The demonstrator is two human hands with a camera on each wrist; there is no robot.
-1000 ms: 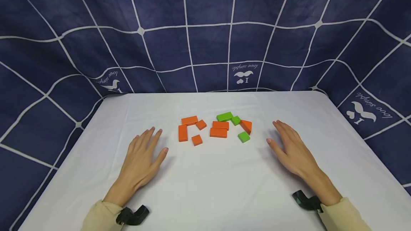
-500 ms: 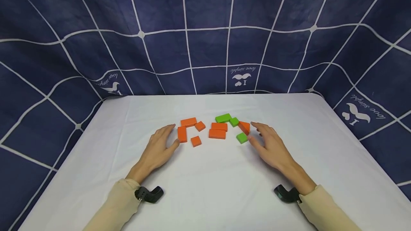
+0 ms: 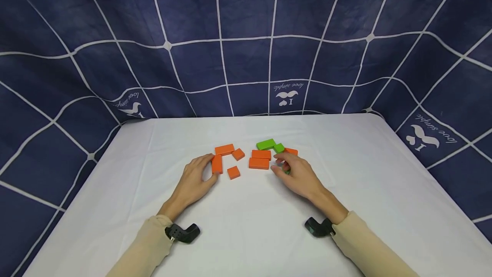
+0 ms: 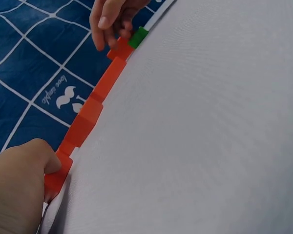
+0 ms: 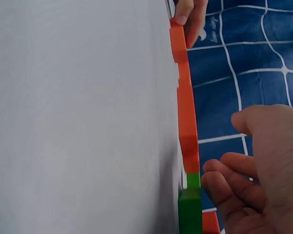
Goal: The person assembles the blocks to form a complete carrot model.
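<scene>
My left hand [image 3: 192, 185] pinches an upright-lying orange rectangular block [image 3: 217, 164] at the left end of the group, thumb at its near end and fingertips at its far end. In the left wrist view, the thumb rests against this orange block [image 4: 58, 175]. My right hand [image 3: 301, 176] hovers over the group's right side, fingers loosely bent and nothing held. Beneath it, a green square block [image 5: 190, 209] is mostly hidden in the head view, and an orange wedge [image 3: 291, 151] is partly covered. Two orange blocks [image 3: 259, 163] lie side by side just left of its fingertips.
Another orange rectangle [image 3: 224, 149] and two small orange squares [image 3: 233, 172] lie near the left hand. A green rectangle [image 3: 266, 144] and a small green square [image 3: 279, 148] sit at the back. The white-covered table [image 3: 246, 225] meets a dark blue gridded curtain [image 3: 246, 63].
My left hand has moved right and forward onto the leftmost orange block. The right hand has swept left over the green square and wedge, its fingers bending. The blocks look unmoved.
</scene>
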